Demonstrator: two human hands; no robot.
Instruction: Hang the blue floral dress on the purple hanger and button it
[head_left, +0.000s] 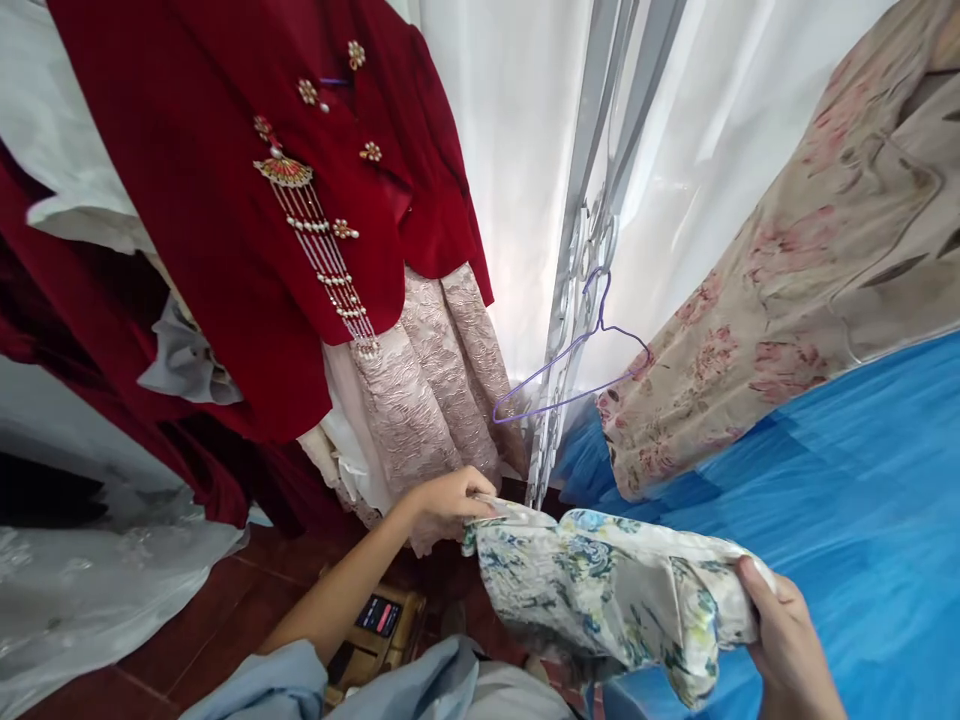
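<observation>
Stretched between my two hands is a white garment (600,580) with a blue, green and yellow floral print. My left hand (450,497) pinches its upper left corner, fingers closed on the cloth. At the other end, my right hand (784,625) grips the right edge, thumb on top. The garment's lower part hangs in folds, and its exact kind cannot be made out. Just above it, a bare purple hanger (574,365) hangs from a metal chain-like rack (592,230).
To the left hang a red jacket (367,200) with a beaded ornament and a pale pink textured skirt (420,370). A beige floral garment (720,350) and blue tulle (862,480) fill the right. Below, a phone (379,615) lies on a wooden stool (401,640).
</observation>
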